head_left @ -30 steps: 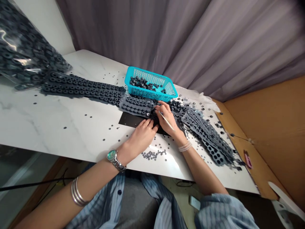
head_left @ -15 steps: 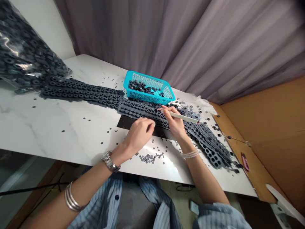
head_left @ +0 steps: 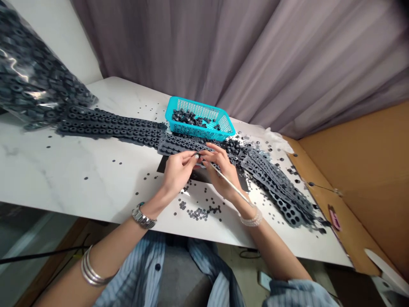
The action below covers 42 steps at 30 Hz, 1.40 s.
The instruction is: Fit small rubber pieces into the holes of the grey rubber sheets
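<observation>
My left hand [head_left: 179, 170] is closed, thumb and fingertips pinching a small black rubber piece [head_left: 197, 154] that is mostly covered by the fingers. Against it my right hand [head_left: 222, 172] brings its fingertips, while also gripping a slim white pen-shaped tool [head_left: 230, 184] that slants back toward the wrist. The tool's tip is hidden between the hands. Both hands are over a black mat [head_left: 163, 163], just in front of a moulded black rubber sheet [head_left: 174, 143] with rows of ring-shaped parts. Small dark discs [head_left: 198, 213] lie scattered on the white table nearer to me.
Behind the hands stands a turquoise basket [head_left: 201, 133] holding black rubber parts. Another ringed sheet [head_left: 111, 125] extends left toward a bulging clear bag [head_left: 38, 72] of rings. Punched sheets [head_left: 277, 179] lie to the right; a pink cutter [head_left: 334, 219] rests on the cardboard.
My right hand has moved from the rubber sheet toward my left hand, and the tool has swung back toward the wrist. The fingertips now meet at a small rubber piece.
</observation>
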Motion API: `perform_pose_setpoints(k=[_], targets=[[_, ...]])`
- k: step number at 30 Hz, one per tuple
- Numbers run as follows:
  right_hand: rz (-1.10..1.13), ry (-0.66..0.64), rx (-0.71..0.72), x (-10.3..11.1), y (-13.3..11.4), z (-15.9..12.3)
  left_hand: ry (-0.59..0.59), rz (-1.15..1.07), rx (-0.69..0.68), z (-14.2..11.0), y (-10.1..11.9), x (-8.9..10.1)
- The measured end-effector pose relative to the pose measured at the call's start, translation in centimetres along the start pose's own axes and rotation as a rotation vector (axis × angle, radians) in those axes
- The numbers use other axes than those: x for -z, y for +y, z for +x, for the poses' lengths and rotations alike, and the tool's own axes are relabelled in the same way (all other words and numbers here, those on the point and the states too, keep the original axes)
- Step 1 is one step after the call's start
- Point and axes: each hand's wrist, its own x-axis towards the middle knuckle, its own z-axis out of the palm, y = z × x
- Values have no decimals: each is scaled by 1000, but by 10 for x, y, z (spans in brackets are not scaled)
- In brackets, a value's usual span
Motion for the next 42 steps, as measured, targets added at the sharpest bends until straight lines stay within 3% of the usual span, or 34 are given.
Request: perform_pose_setpoints(k=[9, 15, 18, 21, 27, 32, 39, 42], targets=[[24, 80, -43, 0, -9, 0, 39, 121, -98, 0, -3, 2], [-111, 169, 12, -11, -5, -2, 31, 129, -122, -1, -1, -2], [-211, 280, -31, -3, 3, 1, 64, 109, -111, -1, -1, -1], [-364, 385, -104, 19, 17, 3, 61, 26, -76, -1, 0, 0], [-641, 371, -192, 56, 45, -1, -91, -342, 39, -5, 10, -3], [-521, 364, -354, 52, 28, 0, -153, -546, 146, -6, 17, -1], [-601, 401, -356, 51, 23, 3, -134, -619, 239, -5, 19, 0], [-494, 389, -339, 51, 23, 3, -131, -602, 247, -6, 19, 0]])
